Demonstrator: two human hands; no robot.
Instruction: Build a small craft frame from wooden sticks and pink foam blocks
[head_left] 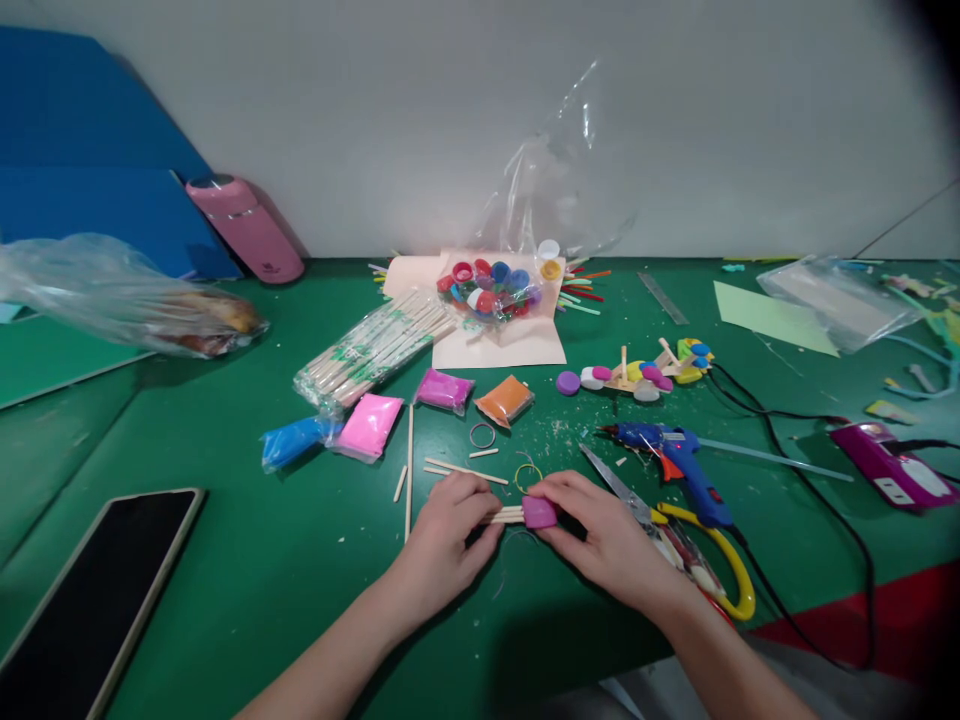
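My left hand is closed around a few short wooden sticks lying side by side. At their right end is a small purple-pink block, which may be modelling clay. My right hand pinches this block between thumb and fingers. Just beyond my hands, a yellow-green rubber band and loose wooden sticks lie on the green table. Scissors with yellow handles sit beside my right wrist, partly hidden by it.
A blue hot glue gun trails a black cable to a purple power strip. Behind my hands are soft packets in pink and orange, bagged sticks and bottle caps. At left, a phone and pink flask.
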